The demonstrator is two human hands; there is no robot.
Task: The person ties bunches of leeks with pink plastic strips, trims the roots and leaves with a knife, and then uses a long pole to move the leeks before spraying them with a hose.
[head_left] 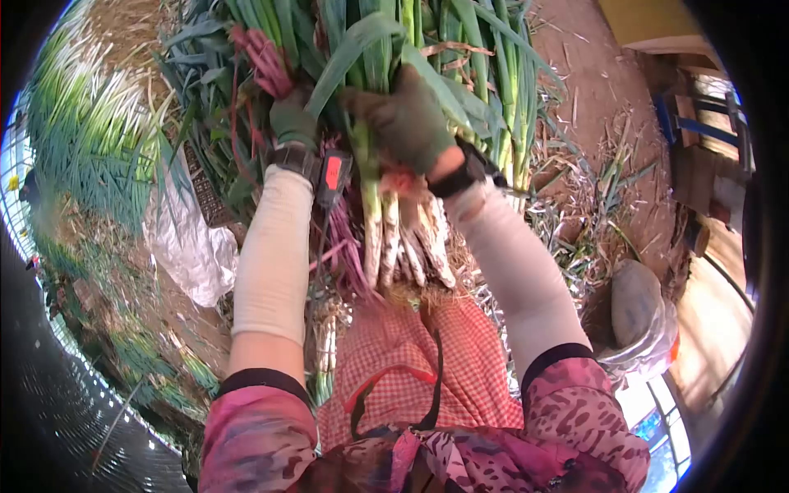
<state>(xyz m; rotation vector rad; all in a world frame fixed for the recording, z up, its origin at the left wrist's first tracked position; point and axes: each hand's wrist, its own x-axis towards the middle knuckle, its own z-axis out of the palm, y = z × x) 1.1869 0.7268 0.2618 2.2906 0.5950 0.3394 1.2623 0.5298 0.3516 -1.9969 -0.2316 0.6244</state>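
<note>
Long leeks [390, 234] lie in front of me, their pale, soil-marked root ends toward my body and green leaves pointing away. My right hand [411, 119], in a dark green glove, curls across their stalks, its fingers pointing left. Beside it on the left is my left hand [294, 122], gloved the same way. Its fingers are hidden among the leaves, so their grip does not show. A bunch of pinkish-red strips [265, 64] lies just beyond the left hand. More such strips [343, 251] run beneath my left forearm, near the root ends.
More leeks [99, 107] are heaped at the left. A white plastic sheet [191, 234] lies beside a dark crate [207, 185]. Leaf scraps [604, 218] litter the ground at right, near a rounded pale object [637, 304] and wooden furniture [711, 177]. A checked apron [419, 349] covers my lap.
</note>
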